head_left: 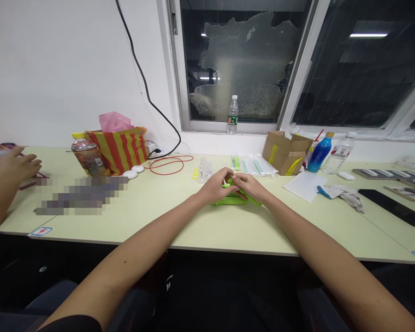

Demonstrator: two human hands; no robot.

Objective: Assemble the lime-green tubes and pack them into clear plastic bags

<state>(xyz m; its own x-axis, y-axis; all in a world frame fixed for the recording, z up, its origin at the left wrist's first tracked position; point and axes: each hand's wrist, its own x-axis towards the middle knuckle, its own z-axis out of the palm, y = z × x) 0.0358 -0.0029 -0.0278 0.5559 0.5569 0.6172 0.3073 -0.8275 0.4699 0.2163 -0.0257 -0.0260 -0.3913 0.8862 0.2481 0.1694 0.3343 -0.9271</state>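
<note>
At the middle of the table, a lime-green, soft-looking item [230,199] lies under and between my hands; its exact kind I cannot make out. My left hand [216,186] is bent around its left side with thumb and fingers pinching the material. Close against it, my right hand [251,186] pinches a raised green part near the fingertips. Both hands almost touch over the item and hide part of it. Just left of them stand small clear bottles [202,170] beside yellow rings [195,174]. Behind lie clear plastic packets [257,165] with green strips inside.
To the right are a cardboard box [286,150], a blue bottle [320,153], a clear bottle [339,154], white paper [306,186], a glove [346,193] and a black phone-like slab [394,207]. On the left are a striped bag [119,150], a drink bottle [90,154] and another person's hand [15,168].
</note>
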